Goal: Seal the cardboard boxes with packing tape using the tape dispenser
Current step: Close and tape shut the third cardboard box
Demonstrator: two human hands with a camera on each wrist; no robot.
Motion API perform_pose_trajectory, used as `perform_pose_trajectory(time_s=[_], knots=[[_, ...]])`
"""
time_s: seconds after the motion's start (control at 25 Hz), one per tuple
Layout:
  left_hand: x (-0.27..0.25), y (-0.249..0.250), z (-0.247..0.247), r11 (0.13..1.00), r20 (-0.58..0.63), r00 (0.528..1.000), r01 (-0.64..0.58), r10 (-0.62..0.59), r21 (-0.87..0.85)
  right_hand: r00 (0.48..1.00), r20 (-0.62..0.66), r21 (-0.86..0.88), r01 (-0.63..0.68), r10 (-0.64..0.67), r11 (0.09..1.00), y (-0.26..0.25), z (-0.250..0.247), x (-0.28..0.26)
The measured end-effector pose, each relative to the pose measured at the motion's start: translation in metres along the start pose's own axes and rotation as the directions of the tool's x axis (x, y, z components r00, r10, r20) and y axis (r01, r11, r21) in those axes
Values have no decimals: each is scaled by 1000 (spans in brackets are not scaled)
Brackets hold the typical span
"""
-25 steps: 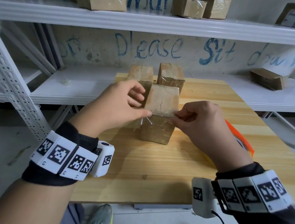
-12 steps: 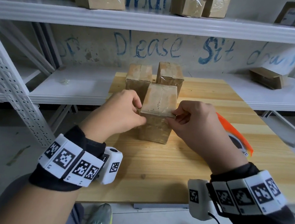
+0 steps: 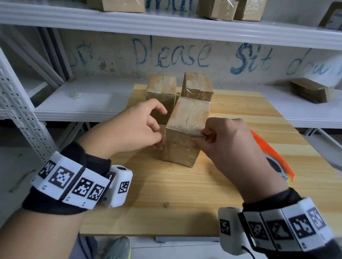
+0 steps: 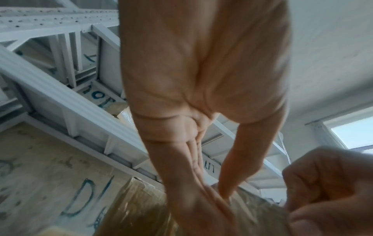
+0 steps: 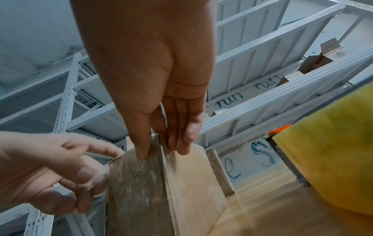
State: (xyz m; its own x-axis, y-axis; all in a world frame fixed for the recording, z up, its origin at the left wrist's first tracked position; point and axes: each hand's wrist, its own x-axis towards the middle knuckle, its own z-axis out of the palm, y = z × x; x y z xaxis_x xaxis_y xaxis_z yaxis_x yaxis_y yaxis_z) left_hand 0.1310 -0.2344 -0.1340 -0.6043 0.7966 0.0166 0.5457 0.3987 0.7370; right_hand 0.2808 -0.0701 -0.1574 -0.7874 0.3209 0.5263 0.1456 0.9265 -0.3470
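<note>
The nearest cardboard box (image 3: 186, 130) stands upright on the wooden desk (image 3: 180, 201), near the desk's middle, and serves as the landmark here. 2 more boxes (image 3: 161, 91) stand just behind it, side by side. A strip of clear packing tape (image 3: 186, 128) lies over the box's near top edge and runs down its front face.

The left hand (image 3: 133, 130) is at the box's left front corner; its grip is a pinch, thumb and curled fingers closed on the loose tape end that hangs off that corner, as the right wrist view shows. The right hand (image 3: 226, 146) is at the box's right front corner, its thumb pressed on the taped front face and its fingers (image 5: 181, 137) on the right side, so its grip clasps the box's corner edge.

To the right of the box, behind the right hand, lies the orange tape dispenser (image 3: 274, 158) with its yellowish tape roll (image 5: 327, 167).
</note>
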Motion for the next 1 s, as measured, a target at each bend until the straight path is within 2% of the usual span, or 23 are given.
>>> perform_pose_trajectory(time_s=[0.08, 0.16, 0.24, 0.36, 0.6, 0.84, 1.0], knots=[[2, -5, 0, 973, -100, 991, -63, 87, 221, 1000, 16, -27, 21, -20, 999, -2, 0, 0], [5, -5, 1, 948, -136, 975, -130, 175, 289, 1000, 17, -22, 25, -24, 999, -2, 0, 0], [10, -9, 2, 942, -106, 973, -168, 206, 291, 1000, 16, 33, 14, -15, 999, -1, -1, -1], [13, -12, 4, 959, -21, 987, -151, 160, 239, 999, 26, 97, 20, -23, 995, 2, -2, -2], [12, 1, 13, 918, -116, 966, -179, 232, 354, 1000, -7, 14, -3, 3, 1000, 3, 2, 3], [12, 3, 11, 906, -85, 962, -212, 260, 367, 999, 19, -50, 51, -50, 997, -1, 3, 2], [11, 3, 7, 902, -47, 966, -218, 253, 372, 999, 13, -13, 46, -46, 999, 1, 2, 2]])
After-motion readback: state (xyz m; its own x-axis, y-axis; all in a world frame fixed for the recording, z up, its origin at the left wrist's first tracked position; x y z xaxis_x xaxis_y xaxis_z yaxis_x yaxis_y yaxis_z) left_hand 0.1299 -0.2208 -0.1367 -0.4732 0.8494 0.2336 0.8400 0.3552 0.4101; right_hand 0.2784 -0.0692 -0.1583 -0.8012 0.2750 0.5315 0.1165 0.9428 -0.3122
